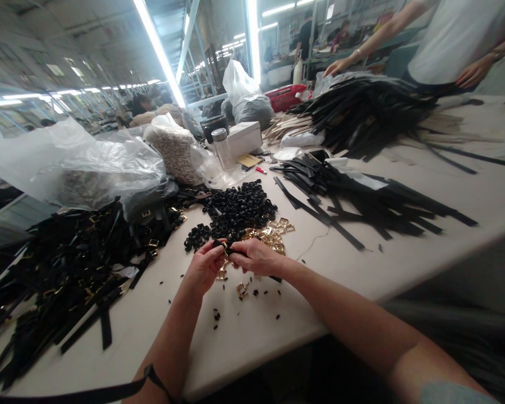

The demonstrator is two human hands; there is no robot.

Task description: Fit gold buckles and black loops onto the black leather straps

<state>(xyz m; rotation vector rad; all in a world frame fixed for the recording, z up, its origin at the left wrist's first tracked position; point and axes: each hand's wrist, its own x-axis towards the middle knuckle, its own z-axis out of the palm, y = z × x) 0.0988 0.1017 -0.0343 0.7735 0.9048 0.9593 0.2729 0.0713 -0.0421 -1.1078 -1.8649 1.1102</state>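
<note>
My left hand (205, 265) and my right hand (256, 256) meet above the white table (252, 331), fingers pinched together. Between them they grip a black strap (237, 252) with a gold buckle (224, 246) at its left end. Just beyond my hands lie a heap of small black loops (235, 210) and a small pile of gold buckles (273, 233). One more gold buckle (242, 289) rests on the table under my hands, among scattered black scraps.
A big pile of black straps with buckles (67, 258) fills the left. Plain black strips (362, 196) lie right. Plastic bags (88, 163), a white box (244, 137) and a jar (223, 147) stand behind. Another person's arms (362, 47) reach over the far stack.
</note>
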